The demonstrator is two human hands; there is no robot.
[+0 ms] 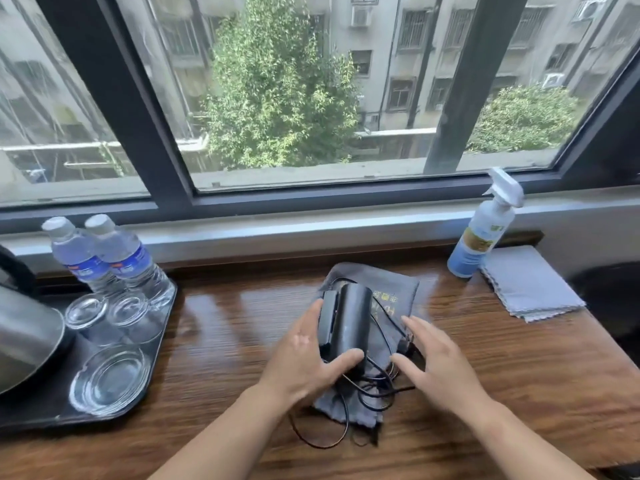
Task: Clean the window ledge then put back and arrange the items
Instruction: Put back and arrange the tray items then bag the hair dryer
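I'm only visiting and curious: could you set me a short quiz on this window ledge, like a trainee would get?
1. The black hair dryer lies on: A) bare wood, B) a grey pouch, C) a folded cloth.
2. True or false: the spray bottle lies on its side.
3. Fill in: ____ water bottles stand on the tray.
Key: 1 B; 2 false, it stands upright; 3 two.

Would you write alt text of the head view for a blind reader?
A left hand touches a black hair dryer lying on a grey pouch on a wooden ledge; the right hand hovers by its cord. Spray bottle and cloth sit at right.
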